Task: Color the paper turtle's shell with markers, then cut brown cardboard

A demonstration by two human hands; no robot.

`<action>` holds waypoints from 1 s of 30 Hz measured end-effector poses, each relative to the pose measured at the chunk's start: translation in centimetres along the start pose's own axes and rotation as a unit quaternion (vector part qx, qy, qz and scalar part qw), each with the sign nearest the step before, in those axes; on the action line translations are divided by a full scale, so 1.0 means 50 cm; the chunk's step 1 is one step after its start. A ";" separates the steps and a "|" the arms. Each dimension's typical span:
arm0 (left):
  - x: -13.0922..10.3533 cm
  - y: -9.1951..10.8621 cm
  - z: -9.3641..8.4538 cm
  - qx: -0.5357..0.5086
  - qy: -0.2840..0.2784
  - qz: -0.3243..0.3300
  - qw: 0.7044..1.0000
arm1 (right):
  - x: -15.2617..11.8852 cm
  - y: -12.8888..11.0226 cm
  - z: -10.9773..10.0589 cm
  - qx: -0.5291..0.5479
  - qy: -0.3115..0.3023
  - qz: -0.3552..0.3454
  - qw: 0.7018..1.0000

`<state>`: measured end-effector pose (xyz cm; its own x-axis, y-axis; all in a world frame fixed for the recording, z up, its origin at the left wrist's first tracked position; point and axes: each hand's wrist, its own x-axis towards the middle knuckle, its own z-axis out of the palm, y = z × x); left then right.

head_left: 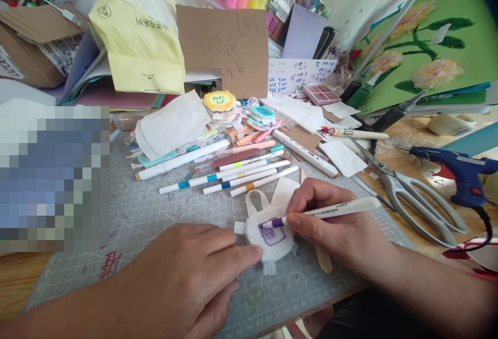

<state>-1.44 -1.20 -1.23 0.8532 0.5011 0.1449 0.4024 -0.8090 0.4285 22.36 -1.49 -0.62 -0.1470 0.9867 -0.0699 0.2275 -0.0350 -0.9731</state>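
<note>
My right hand (336, 235) grips a white marker pen (342, 207) with a purple collar. Its tip meets a small white textured paper cutout (254, 235) that has a loop and two ear-like shapes at the top and small tabs around it. A purple outlined shape, partly coloured in, shows at the cutout's middle. My left hand (194, 271) lies with its fingers stretched out, the index fingertip pressing the cutout's lower left edge. Under my right hand a wooden stick (323, 258) pokes out. All of this rests on a grey cutting mat (155, 214).
Several markers (249, 172) lie beyond the cutout, with stacked white paper sheets (175, 126) and coloured round paper pieces (220, 100) behind. To the right are large scissors (408, 199) and a blue glue gun (462, 173) with its cable. Cardboard (225, 38) stands at the back.
</note>
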 end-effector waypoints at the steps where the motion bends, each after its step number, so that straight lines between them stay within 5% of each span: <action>1: 0.000 0.000 -0.001 0.000 0.000 0.000 1.000 | 0.000 0.001 -0.001 0.004 0.007 0.001 1.000; 30: -0.008 -0.005 0.012 -0.013 0.025 0.009 1.000 | -0.002 0.034 -0.007 0.095 0.039 0.020 0.995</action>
<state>-1.68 -1.34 -1.92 0.8421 0.5021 0.1968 0.3778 -0.8096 0.4492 23.08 -1.57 -2.19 -0.0642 0.9931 -0.0986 0.0454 -0.0957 -0.9944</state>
